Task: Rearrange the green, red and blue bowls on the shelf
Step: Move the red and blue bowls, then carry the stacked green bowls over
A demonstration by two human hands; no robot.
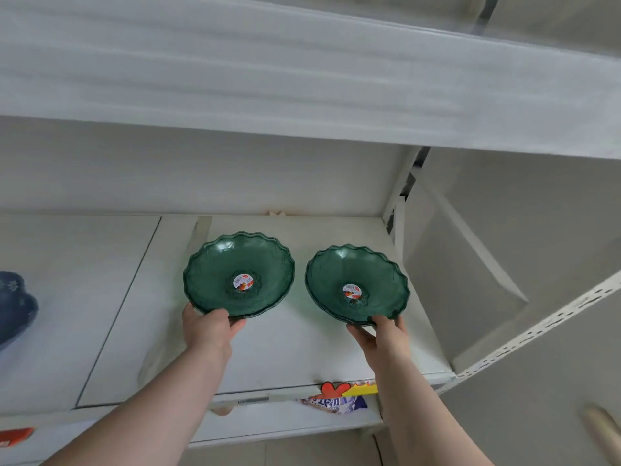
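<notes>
Two green glass bowls with scalloped rims and round stickers in their centres sit side by side on the white shelf [285, 351]. My left hand [210, 326] grips the near rim of the left green bowl [215, 274]. My right hand [383, 334] grips the near rim of the right green bowl [379, 274], which looks like a stack of two or three. A blue bowl [15, 306] with a pale flower pattern shows partly at the left edge of the same shelf. No red bowl is in view.
Another white shelf board [302, 79] hangs close above. A white side panel [470, 280] and a perforated upright [537, 327] close the shelf on the right. Red, yellow and blue price tags [342, 393] hang at the shelf's front edge.
</notes>
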